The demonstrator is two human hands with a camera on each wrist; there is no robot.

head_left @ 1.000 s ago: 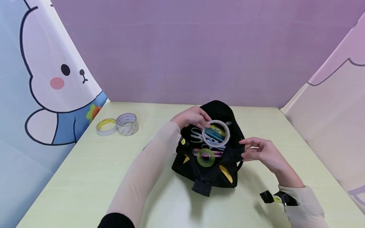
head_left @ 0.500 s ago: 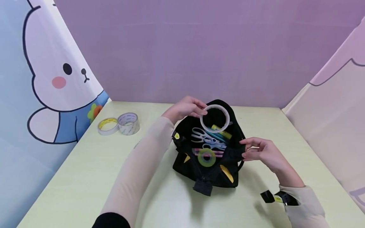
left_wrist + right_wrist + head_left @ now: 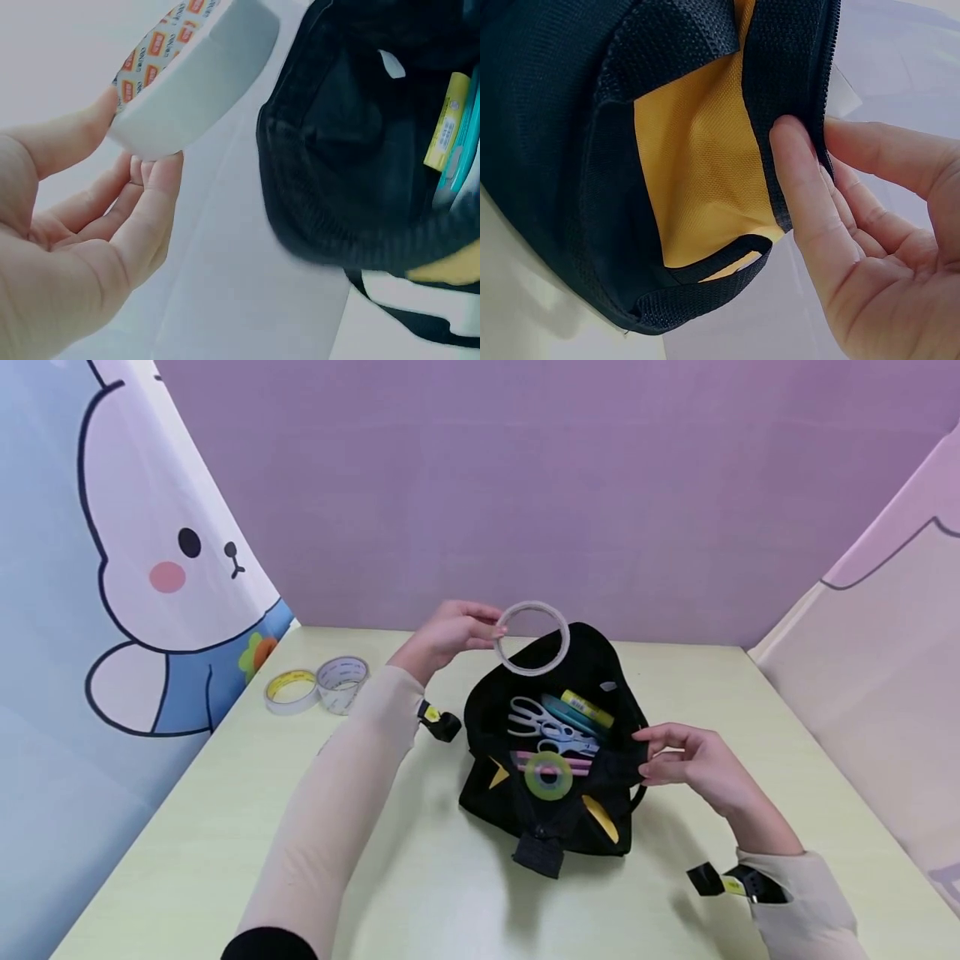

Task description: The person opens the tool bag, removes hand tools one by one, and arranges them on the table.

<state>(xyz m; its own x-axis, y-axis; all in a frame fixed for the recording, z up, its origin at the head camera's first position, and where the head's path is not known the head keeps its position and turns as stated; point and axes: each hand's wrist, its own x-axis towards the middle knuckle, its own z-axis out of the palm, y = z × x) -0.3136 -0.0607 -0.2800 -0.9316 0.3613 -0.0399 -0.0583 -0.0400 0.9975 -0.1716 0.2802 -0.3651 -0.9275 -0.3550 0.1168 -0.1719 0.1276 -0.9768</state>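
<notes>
A roll of white tape (image 3: 565,647) is pinched at its left edge between the thumb and fingers of my left hand (image 3: 450,635), above the far left rim of an open black bag (image 3: 480,793). The left wrist view shows the white roll (image 3: 202,90) with orange print inside its core. My right hand (image 3: 686,760) pinches the bag's right edge; up close, its fingers grip the black zipper edge (image 3: 791,90) beside yellow fabric (image 3: 697,150). Inside the bag lie scissors (image 3: 532,717), a yellow stick (image 3: 588,708), a teal item (image 3: 567,714), pink items (image 3: 581,767) and a green tape roll (image 3: 548,777).
Two more tape rolls stand at the left of the pale table (image 3: 225,827): a flat one with a yellow core (image 3: 291,693) and a wider clear one (image 3: 341,685). A purple backdrop (image 3: 480,493) rises behind the table, with printed cloth panels on both sides.
My left hand has lifted the white tape roll from over the bag's contents up and to the left, past the bag's far rim. The right hand keeps its hold on the bag.
</notes>
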